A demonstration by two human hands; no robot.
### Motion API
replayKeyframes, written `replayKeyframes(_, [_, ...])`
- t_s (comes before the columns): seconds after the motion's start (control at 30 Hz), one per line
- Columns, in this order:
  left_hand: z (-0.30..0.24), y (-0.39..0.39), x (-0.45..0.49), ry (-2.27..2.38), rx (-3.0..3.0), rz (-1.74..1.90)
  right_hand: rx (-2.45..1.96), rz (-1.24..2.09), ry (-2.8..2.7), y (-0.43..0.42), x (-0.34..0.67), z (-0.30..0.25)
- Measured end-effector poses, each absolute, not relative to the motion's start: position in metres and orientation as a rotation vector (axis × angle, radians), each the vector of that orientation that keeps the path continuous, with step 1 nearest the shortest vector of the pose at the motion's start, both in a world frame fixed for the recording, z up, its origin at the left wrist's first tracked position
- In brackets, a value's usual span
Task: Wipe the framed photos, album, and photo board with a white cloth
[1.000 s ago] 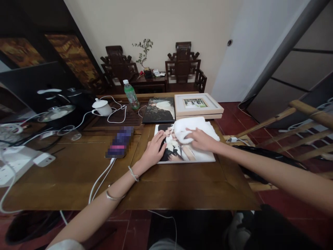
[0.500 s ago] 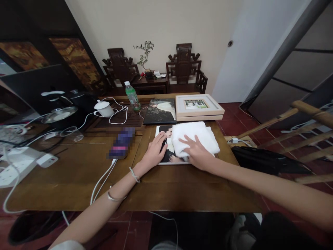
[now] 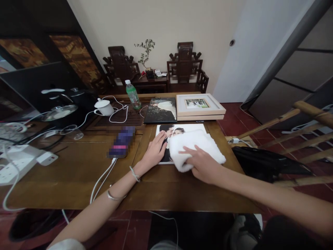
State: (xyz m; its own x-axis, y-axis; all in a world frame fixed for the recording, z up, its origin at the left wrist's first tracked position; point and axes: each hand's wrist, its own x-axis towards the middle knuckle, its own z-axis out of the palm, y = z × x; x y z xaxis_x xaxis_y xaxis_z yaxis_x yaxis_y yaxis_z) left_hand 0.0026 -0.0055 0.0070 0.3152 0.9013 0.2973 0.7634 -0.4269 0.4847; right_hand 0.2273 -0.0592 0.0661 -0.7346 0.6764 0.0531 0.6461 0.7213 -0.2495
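Observation:
A white-edged photo panel (image 3: 166, 157) showing a couple lies flat on the wooden table in front of me. My left hand (image 3: 155, 150) rests along its left side, fingers stretched out and close together. On the panel's right part lies a folded white towel (image 3: 205, 140), which hides much of the picture and hangs over its near edge. My right hand (image 3: 204, 163) holds the towel from above, its fingers bent into the cloth.
Behind the panel are a dark photo panel (image 3: 160, 110) and stacked light wood frames (image 3: 200, 106). A green-labelled bottle (image 3: 133, 94), a white lidded cup (image 3: 104, 107) and a charging phone (image 3: 121, 142) stand or lie to the left. Cables and a power strip (image 3: 15, 163) occupy the far left.
My right hand has drawn the towel toward me and slightly right, uncovering the panel's upper part and a second face. The left hand has stayed in place.

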Motion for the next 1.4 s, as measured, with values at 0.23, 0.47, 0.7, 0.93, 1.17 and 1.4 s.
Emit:
replayKeyframes(0.23, [0.002, -0.002, 0.0, 1.487, 2.345, 0.796, -1.146, 0.363, -2.696, 0.027, 0.205, 0.08])
replayKeyframes(0.47, [0.003, -0.003, 0.0, 1.473, 2.334, 0.825, -1.182, 0.424, -2.653, 0.052, 0.198, 0.074])
replayKeyframes(0.7, [0.004, -0.004, 0.0, 1.482, 2.331, 0.817, -1.185, 0.273, -2.763, -0.026, 0.205, 0.058])
replayKeyframes(0.93, [0.006, -0.006, 0.002, 1.506, 2.302, 0.799, -1.088, 0.447, -2.904, -0.098, 0.216, 0.073])
replayKeyframes(1.17, [0.006, -0.005, 0.002, 1.508, 2.326, 0.774, -1.038, 0.385, -2.854, -0.06, 0.222, 0.073])
replayKeyframes(1.4, [0.004, -0.003, 0.001, 1.487, 2.318, 0.803, -1.166, 0.096, -2.793, 0.013, 0.201, 0.068])
